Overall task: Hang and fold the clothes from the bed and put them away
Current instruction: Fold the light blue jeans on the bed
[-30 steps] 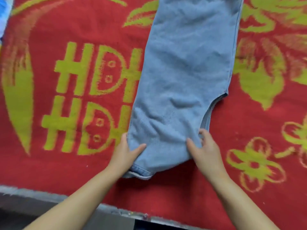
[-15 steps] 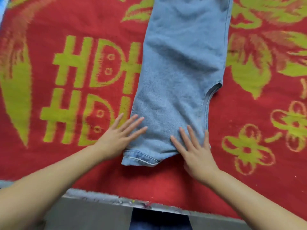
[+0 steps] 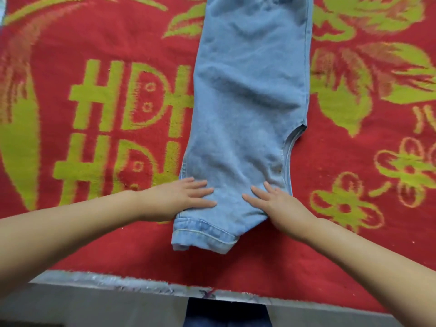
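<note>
A pair of light blue jeans [image 3: 250, 95] lies folded lengthwise down the middle of the bed, its waistband nearest me and the legs running off the top of the view. My left hand [image 3: 181, 199] lies flat on the jeans' left edge just above the waistband, fingers straight and pointing right. My right hand [image 3: 276, 204] presses flat on the right side of the same end, fingers spread and pointing up and left. Neither hand grips the cloth.
The bed is covered by a red blanket [image 3: 354, 244] with yellow-green flowers and letter-like shapes. Its grey front edge [image 3: 118, 283] runs across the bottom, with floor below. A bit of pale cloth [image 3: 2, 8] shows at the top left corner.
Both hands have gone from holding the jeans' near end to lying flat on it. They have slid inward towards each other across the denim, which now lies smoother.
</note>
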